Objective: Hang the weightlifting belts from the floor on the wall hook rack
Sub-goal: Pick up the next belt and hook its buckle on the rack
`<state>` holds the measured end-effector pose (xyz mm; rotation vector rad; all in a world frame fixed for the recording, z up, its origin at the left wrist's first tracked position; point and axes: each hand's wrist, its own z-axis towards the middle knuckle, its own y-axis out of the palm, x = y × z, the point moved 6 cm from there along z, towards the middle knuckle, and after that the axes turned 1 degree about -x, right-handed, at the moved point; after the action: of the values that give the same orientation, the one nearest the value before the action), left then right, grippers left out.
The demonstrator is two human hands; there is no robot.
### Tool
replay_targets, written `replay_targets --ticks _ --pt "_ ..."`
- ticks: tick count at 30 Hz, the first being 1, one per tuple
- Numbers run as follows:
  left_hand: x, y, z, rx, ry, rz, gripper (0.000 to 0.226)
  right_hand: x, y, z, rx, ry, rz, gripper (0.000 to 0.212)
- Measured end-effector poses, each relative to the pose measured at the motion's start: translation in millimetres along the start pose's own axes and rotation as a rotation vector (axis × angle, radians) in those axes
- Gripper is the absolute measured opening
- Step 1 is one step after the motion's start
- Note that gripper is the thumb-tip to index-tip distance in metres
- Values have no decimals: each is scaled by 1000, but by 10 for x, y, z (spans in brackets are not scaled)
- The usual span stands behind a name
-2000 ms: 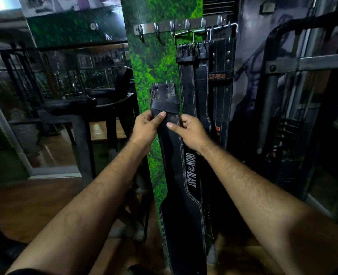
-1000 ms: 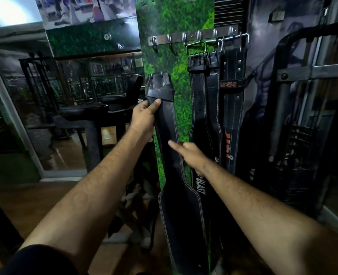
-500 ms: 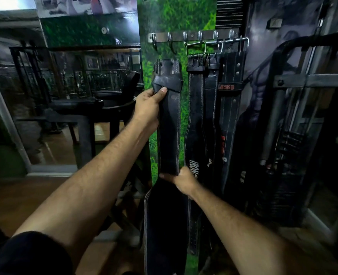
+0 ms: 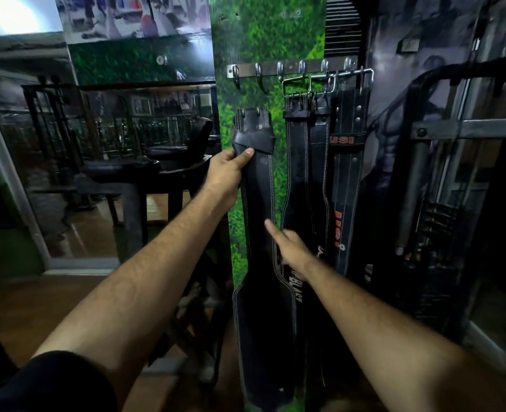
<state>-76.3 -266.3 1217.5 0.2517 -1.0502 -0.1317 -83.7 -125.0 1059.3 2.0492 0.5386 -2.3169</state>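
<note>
Green turf wall panel (image 4: 263,40) carries hook rack (image 4: 290,68); wooden floor (image 4: 23,307) below.

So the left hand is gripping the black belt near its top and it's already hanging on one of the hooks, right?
Not quite. The head view shows the left hand gripping the black belt near its top, but the belt's end sits below the hook rack, not on a hook.

Gym: weightlifting belts (image 4: 303,173) on wall hook rack (image 4: 290,69), padded bench (image 4: 121,171), steel machine frame (image 4: 442,129).
</note>
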Motion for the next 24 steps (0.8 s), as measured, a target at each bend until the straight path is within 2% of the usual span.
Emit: replay_targets --ticks 2,3,7,9,11,15,17,22,24 --pt "-25 22 -11 -11 1 31 12 -369 -60 75 116 -158 17 48" --pt "-34 21 -10 -14 4 49 11 -528 -102 124 170 -250 15 43" --pt "-81 20 -11 -48 -6 118 9 -1017 -254 170 288 -492 55 41" --pt "-121 59 -33 -48 12 89 15 -1098 -311 176 367 -544 20 44" --pt "-156 116 -78 -63 59 66 11 -1147 -357 154 450 -592 1 45" --pt "-487 100 -208 -110 52 115 20 -1161 -490 164 585 -617 -128 48" --pt "-737 130 -359 -146 25 131 20 -1173 -562 164 618 -622 -107 48" --pt "-1319 153 -773 -230 -84 140 19 -1181 -594 127 638 -679 -95 49" --pt "-1509 84 -876 -252 -178 130 18 -1142 -587 125 635 -672 -85 49"
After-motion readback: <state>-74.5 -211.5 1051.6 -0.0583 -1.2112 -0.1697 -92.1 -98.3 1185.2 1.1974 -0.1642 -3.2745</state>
